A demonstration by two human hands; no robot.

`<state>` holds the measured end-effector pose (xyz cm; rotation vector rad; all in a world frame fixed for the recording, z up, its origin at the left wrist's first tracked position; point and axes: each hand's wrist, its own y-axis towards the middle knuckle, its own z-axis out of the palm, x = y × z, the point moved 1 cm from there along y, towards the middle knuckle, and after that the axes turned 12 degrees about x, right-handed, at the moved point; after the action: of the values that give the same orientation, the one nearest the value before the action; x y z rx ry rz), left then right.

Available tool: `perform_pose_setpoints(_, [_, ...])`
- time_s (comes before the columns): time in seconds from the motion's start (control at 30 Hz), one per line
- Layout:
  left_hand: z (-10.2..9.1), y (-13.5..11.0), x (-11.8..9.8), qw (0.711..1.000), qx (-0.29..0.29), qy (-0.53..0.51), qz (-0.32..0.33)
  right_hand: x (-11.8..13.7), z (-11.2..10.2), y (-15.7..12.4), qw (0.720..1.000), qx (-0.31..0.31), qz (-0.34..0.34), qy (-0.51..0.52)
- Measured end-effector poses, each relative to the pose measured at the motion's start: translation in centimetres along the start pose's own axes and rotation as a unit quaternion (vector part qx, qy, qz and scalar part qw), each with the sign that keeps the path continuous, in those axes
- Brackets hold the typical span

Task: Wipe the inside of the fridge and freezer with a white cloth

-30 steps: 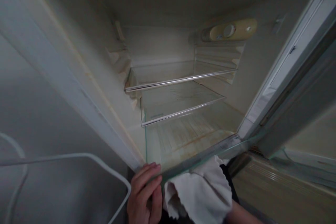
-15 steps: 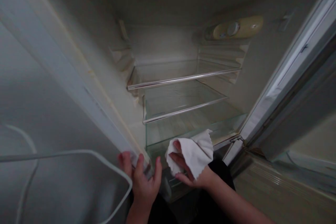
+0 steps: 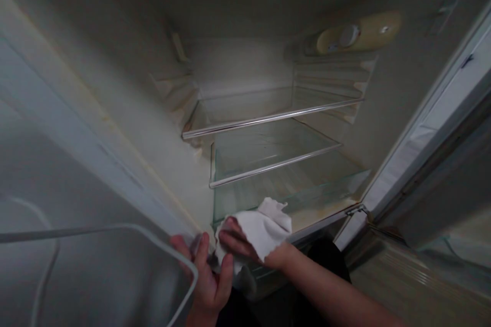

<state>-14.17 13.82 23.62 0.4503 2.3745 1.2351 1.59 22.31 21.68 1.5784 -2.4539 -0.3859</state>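
Note:
My right hand [image 3: 245,245] has its fingers wrapped in a white cloth [image 3: 264,230] with a scalloped edge. The cloth lies at the lower left front corner of the fridge interior, below the front of the lowest glass shelf [image 3: 268,202]. Beside it, my left hand [image 3: 209,276] rests against the lower end of the fridge's left front frame [image 3: 153,204], fingers apart and bent. Something pale and see-through shows between those fingers; I cannot make out what it is. The two hands nearly meet.
Two more glass shelves with shiny front trims, an upper one [image 3: 268,121] and a middle one [image 3: 272,167], stick out above. A yellowed control housing [image 3: 368,34] with a dial is on the right wall. An open door [image 3: 441,204] stands right; a white cable [image 3: 126,227] loops at left.
My right hand has carried the cloth left and slightly down, close to my left hand. My left hand stays at the frame corner, and the view has shifted a little.

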Motion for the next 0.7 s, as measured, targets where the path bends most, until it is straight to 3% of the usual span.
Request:
perform_pose_setpoints(0.13, [0.3, 0.2, -0.2, 1.0, -0.001, 0.025, -0.006, -1.0, -0.1, -2.2, 0.993, -0.096, 0.051, -0.048])
perform_pose_setpoints(0.23, [0.7, 0.0, 0.1, 0.998, 0.0, 0.058, 0.016, -2.2, 0.0, -4.1, 0.985, -0.124, 0.108, -0.055])
perform_pose_setpoints(0.3, [1.0, -0.3, 0.4, 0.998, -0.004, 0.063, 0.024, -3.4, -0.5, -5.5, 0.972, -0.135, 0.179, -0.066])
perform_pose_setpoints(0.43, [1.3, -0.6, 0.8, 0.999, -0.004, 0.031, 0.012, -6.7, -2.9, -8.6, 0.921, -0.166, 0.33, -0.122])
perform_pose_setpoints(0.57, [1.2, 0.1, 0.6, 0.999, -0.011, 0.042, 0.014, -11.1, -4.3, -11.8, 0.895, -0.19, 0.363, -0.176])
perform_pose_setpoints(0.7, [1.3, 0.8, 0.3, 0.998, -0.03, 0.059, 0.006, -14.7, -4.4, -13.9, 0.887, -0.169, 0.393, -0.176])
